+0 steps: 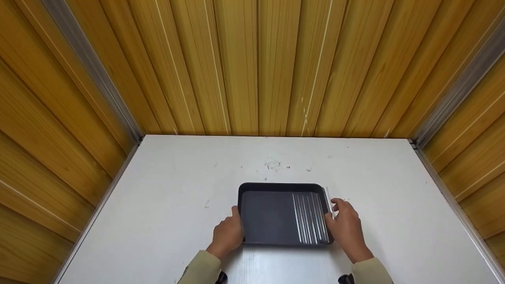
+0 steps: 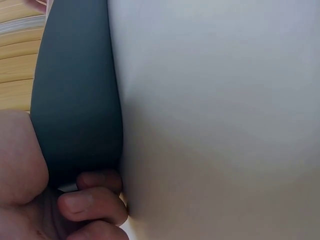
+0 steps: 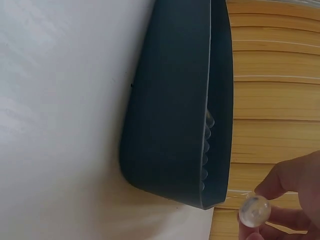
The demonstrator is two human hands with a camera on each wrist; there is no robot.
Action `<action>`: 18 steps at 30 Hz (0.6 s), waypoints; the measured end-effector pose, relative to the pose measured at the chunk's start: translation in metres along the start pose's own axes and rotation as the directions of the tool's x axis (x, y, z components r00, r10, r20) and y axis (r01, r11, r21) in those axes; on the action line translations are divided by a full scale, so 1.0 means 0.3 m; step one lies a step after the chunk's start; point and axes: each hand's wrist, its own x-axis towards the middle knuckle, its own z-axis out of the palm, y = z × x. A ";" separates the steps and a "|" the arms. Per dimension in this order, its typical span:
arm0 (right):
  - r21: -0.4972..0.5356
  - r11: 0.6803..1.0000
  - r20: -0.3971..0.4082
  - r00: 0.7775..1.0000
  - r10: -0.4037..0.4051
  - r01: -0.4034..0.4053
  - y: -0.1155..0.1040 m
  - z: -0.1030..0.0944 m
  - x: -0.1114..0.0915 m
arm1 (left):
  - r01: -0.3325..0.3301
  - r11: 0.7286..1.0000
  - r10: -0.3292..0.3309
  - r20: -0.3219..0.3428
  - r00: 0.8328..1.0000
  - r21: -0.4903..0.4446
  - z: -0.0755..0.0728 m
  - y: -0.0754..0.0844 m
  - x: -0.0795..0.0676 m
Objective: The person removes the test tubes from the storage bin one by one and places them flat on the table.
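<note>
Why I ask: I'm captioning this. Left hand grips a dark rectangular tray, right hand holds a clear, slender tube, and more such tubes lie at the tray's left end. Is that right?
Not the left end: in the head view, the tubes lie at the right end of the tray. The rest stands: the left hand grips it, the right hand holds a tube.

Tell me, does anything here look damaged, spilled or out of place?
Dark marks blemish the white tabletop beyond the tray, so it looks worn or dirty. Nothing looks spilled; the clear rods inside lie roughly side by side.
</note>
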 end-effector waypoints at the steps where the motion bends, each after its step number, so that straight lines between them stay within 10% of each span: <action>1: -0.003 1.000 -0.002 1.000 -0.001 0.001 0.003 -0.003 0.002 | -0.002 1.000 0.002 -0.007 1.000 -0.003 0.000 0.001 0.000; 18: -0.003 1.000 -0.007 1.000 0.029 -0.029 0.040 0.001 0.012 | 0.010 1.000 -0.010 -0.018 1.000 -0.026 0.006 0.000 0.001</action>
